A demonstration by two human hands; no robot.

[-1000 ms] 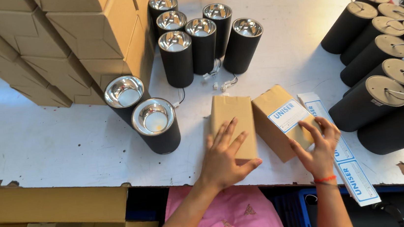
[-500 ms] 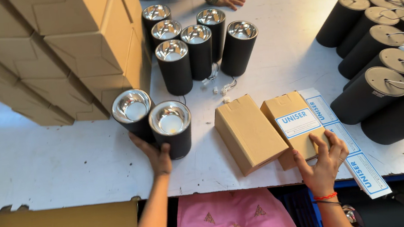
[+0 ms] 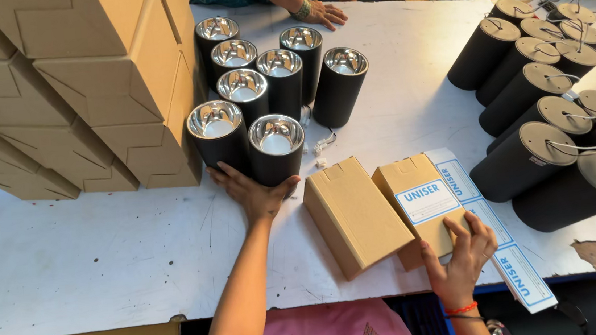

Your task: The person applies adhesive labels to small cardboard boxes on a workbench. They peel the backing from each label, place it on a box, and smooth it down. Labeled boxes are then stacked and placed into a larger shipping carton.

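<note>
Now your left hand [image 3: 253,192] wraps half-closed around the near base of the black cylinder lamp [image 3: 277,150], which stands upright, its axis vertical, just far of your fingers. Your right hand [image 3: 461,254] rests with spread fingers on the labelled carton [image 3: 421,203], to the right, near the table [image 3: 88,260] edge.

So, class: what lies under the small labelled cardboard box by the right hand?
A strip of white-and-blue labels runs beneath the labelled box, showing at both ends. The middle is covered; the right hand rests on the box.
</note>
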